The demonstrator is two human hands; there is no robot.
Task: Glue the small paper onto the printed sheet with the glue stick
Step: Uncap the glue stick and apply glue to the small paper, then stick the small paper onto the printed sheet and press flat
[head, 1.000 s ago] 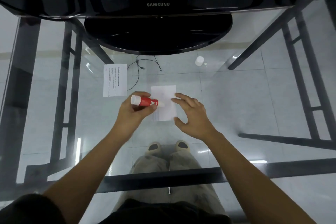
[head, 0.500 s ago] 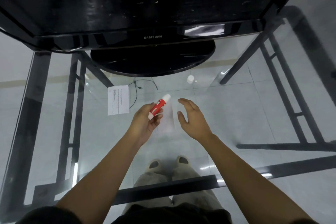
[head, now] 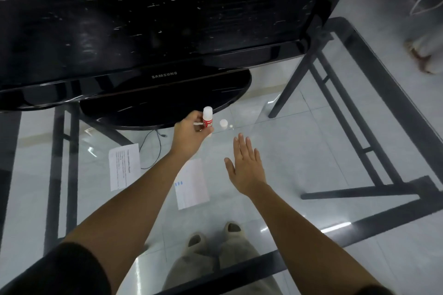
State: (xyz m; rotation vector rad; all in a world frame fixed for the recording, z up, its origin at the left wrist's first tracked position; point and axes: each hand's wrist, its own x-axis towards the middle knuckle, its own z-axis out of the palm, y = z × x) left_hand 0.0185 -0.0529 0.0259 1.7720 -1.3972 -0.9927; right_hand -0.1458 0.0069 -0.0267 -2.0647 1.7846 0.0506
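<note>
My left hand [head: 189, 136] holds a red glue stick [head: 207, 120] upright, its white end on top, out over the glass table near the monitor base. A small white cap [head: 223, 123] stands on the glass just right of the stick. My right hand [head: 247, 167] hovers flat with fingers apart and holds nothing. The small paper [head: 191, 184] with a few blue marks lies on the glass between my forearms. The printed sheet [head: 124, 166] lies to its left, apart from it.
A black Samsung monitor [head: 153, 26] on a round base [head: 165, 108] fills the far side of the glass table [head: 299, 155]. A black cable [head: 153, 143] runs near the printed sheet. Dark frame bars [head: 354, 141] and my feet [head: 213, 235] show through the glass.
My left hand has carried the glue stick away from the small paper, forward toward the cap, and turned it upright. My right hand lifted off the paper. The view has tilted upward.
</note>
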